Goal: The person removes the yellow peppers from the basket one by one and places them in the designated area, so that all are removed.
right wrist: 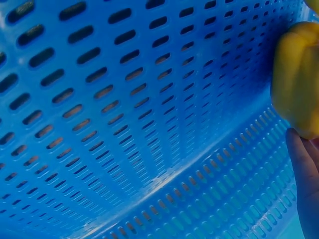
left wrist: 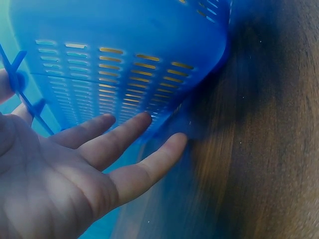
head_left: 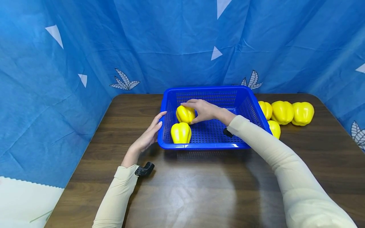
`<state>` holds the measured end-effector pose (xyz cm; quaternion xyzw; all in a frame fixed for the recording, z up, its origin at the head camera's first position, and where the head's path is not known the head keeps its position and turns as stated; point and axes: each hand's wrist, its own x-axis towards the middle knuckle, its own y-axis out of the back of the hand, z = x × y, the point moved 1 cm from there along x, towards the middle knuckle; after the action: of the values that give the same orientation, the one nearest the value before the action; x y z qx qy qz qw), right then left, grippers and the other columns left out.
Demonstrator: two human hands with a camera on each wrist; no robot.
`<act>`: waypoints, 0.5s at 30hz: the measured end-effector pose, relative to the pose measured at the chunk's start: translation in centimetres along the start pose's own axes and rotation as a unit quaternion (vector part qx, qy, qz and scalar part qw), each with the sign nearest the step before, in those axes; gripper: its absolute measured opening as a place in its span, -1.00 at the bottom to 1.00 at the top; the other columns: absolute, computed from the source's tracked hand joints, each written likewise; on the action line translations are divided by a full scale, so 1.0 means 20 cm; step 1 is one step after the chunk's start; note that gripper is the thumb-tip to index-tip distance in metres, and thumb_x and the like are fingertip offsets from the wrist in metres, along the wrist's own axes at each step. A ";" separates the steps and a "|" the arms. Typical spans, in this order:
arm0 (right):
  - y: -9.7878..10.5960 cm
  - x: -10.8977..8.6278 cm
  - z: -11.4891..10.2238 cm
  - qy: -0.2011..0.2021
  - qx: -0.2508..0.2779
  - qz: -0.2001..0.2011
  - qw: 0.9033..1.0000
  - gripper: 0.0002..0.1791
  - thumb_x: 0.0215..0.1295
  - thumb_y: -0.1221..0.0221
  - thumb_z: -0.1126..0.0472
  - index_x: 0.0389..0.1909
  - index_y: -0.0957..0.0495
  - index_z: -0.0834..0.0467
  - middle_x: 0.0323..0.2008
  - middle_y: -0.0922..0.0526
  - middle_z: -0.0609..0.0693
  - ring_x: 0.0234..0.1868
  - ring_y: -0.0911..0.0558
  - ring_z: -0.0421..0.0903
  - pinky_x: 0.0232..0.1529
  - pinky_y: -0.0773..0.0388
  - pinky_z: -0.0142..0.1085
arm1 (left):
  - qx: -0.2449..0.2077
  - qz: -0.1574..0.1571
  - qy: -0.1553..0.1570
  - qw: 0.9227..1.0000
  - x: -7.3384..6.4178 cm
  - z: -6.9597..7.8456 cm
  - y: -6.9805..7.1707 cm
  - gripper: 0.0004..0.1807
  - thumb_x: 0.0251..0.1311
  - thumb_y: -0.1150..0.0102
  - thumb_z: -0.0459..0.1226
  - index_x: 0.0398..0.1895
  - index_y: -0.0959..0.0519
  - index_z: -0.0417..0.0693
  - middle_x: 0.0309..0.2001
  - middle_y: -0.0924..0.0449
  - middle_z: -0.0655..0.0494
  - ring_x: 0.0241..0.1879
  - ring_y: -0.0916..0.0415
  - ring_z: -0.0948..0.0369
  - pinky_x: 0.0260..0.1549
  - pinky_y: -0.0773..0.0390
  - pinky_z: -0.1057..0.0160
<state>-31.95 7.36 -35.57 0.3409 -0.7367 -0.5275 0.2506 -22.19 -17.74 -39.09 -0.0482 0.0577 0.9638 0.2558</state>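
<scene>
Inside the blue plastic basket (head_left: 216, 146), my right hand (head_left: 203, 110) holds a yellow bell pepper (head_left: 184, 114) between thumb and fingers, near the left wall. The right wrist view shows this hand only in part, with a finger (right wrist: 303, 169) under a pepper (right wrist: 296, 79). A second yellow bell pepper (head_left: 181, 133) stands in the basket's front left corner. My left hand (head_left: 146, 136) touches the basket's left rim from outside. In the left wrist view, several of its fingers (left wrist: 117, 142) extend fairly straight beside the slotted wall (left wrist: 149, 30).
Several more yellow bell peppers (head_left: 282, 112) stand on the wooden table (head_left: 182, 190) to the right of the basket, one of them (head_left: 274, 129) close against its right wall. A blue patterned curtain (head_left: 176, 41) hangs behind the table and along its sides.
</scene>
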 end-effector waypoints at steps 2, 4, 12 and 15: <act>0.00 0.00 0.00 0.002 0.000 0.002 1.000 -0.11 -0.02 -0.39 0.01 0.36 -0.24 0.08 0.24 -0.40 0.16 0.17 -0.48 0.06 0.20 -0.47 -0.05 | -0.001 0.000 0.000 1.000 0.00 0.00 0.00 -0.45 0.41 0.44 0.06 0.42 0.21 0.49 0.51 0.31 0.09 0.41 -0.03 -0.21 0.15 -0.36 -0.26; 0.00 0.00 0.00 0.006 -0.002 0.004 1.000 -0.11 -0.03 -0.39 0.01 0.35 -0.25 0.06 0.22 -0.42 0.16 0.14 -0.49 0.06 0.17 -0.50 -0.06 | -0.002 0.000 0.000 1.000 0.00 0.00 0.00 -0.45 0.41 0.44 0.06 0.42 0.21 0.49 0.51 0.32 0.09 0.41 -0.02 -0.20 0.16 -0.34 -0.27; 0.04 -0.02 0.01 0.004 0.002 0.018 1.000 -0.11 -0.05 -0.40 0.00 0.35 -0.26 0.05 0.21 -0.44 0.17 0.15 -0.49 0.07 0.14 -0.52 -0.06 | -0.006 0.001 -0.001 1.000 0.00 0.01 0.00 -0.46 0.43 0.45 0.03 0.43 0.20 0.48 0.50 0.30 0.10 0.41 -0.02 -0.19 0.16 -0.35 -0.27; 0.08 -0.04 0.01 -0.005 0.010 0.019 1.000 -0.11 -0.05 -0.40 0.00 0.35 -0.25 0.03 0.21 -0.43 0.16 0.15 -0.48 0.07 0.15 -0.53 -0.06 | -0.010 0.000 -0.001 1.000 0.00 0.01 0.00 -0.47 0.43 0.45 0.02 0.42 0.20 0.48 0.50 0.30 0.10 0.41 -0.03 -0.19 0.15 -0.36 -0.26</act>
<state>-31.97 8.31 -34.21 0.3265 -0.7497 -0.5168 0.2533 -22.09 -17.69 -38.97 -0.0497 0.0476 0.9645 0.2549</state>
